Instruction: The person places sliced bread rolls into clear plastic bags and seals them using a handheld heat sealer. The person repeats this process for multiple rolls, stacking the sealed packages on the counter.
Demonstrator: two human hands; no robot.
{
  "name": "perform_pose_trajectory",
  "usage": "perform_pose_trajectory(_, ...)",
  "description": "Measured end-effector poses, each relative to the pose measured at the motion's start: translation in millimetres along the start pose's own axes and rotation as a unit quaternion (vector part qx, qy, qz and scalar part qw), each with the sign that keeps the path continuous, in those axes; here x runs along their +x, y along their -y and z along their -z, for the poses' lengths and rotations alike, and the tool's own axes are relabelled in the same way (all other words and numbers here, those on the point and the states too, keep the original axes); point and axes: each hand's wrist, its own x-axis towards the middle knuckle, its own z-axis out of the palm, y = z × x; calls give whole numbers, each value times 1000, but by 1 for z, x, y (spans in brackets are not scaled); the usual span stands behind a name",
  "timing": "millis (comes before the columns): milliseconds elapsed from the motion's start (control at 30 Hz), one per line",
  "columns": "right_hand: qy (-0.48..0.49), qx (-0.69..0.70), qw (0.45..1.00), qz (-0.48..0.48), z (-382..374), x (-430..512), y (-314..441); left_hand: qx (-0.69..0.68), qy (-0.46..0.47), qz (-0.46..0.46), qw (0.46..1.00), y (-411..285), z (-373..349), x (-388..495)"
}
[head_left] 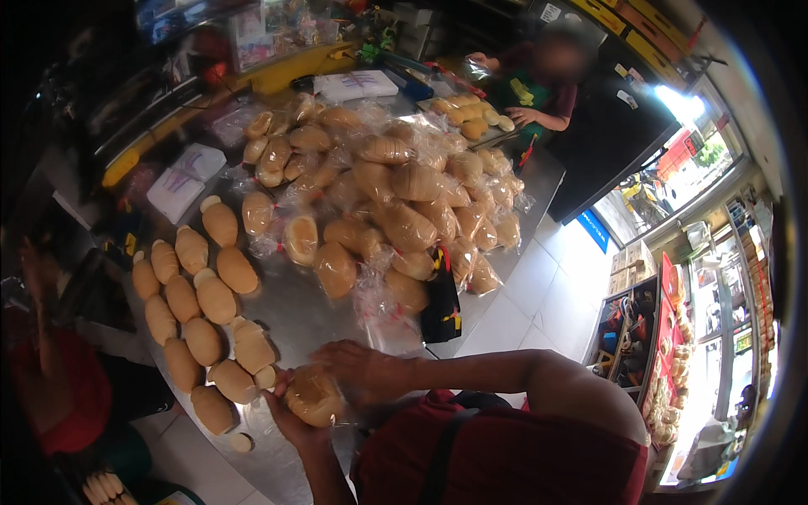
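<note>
My left hand (299, 421) cups a loaf of bread (314, 396) wrapped in a clear plastic bag, over the near edge of the steel table (287, 322). My right hand (360, 369) is blurred, at the far side of this bag; its exact grip is unclear. Several unwrapped loaves (216, 297) lie in rough rows to the left, some with small round slices (265, 377) beside them. Beyond my hands is a large heap of bagged loaves (404, 189). A black tape dispenser (442, 309) with red and yellow parts stands at the heap's near right side.
Stacks of flat plastic bags (186, 180) lie at the table's left side and far end. A co-worker (536, 88) stands at the far end by unwrapped bread (467, 113). Another person (60, 391) is at left. Shelves with goods (669, 360) stand right, past the tiled floor (530, 303).
</note>
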Motion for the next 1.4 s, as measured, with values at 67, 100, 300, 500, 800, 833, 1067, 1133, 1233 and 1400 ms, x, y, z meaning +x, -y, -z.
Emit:
perform_pose_trajectory(67,-3,103,995,10,-7,-6,4,134,-137,-14,981,16,-4,-5)
perform_pose_trajectory(100,-5,154,988,19,-12,-8,5,200,-203,-23,958,23,-8,-7)
perform_pose_trajectory(300,66,250,945,-200,-62,-33,-29,276,-168,-95,942,15,1,-10)
perform_pose_trajectory(500,-67,49,996,29,-19,-9,7,176,-88,-27,980,11,9,-11)
perform_pose_trajectory(800,104,181,914,-347,-6,-38,-25,455,-22,-46,889,18,-9,-18)
perform_pose_trajectory(833,-23,22,979,-202,-11,-62,-42,456,-29,-14,889,14,-8,-19)
perform_pose_trajectory(1067,-139,-158,907,-364,50,-88,-74,432,-130,131,883,5,1,-36)
perform_pose_trajectory(1133,-89,-115,900,-412,33,-106,-89,451,-116,144,873,8,3,-37)
perform_pose_trajectory(1233,7,-36,909,-414,15,-112,-91,468,-118,150,863,9,3,-39)
perform_pose_trajectory(1400,-93,-98,943,-304,27,-94,-71,470,-160,144,856,3,13,-45)
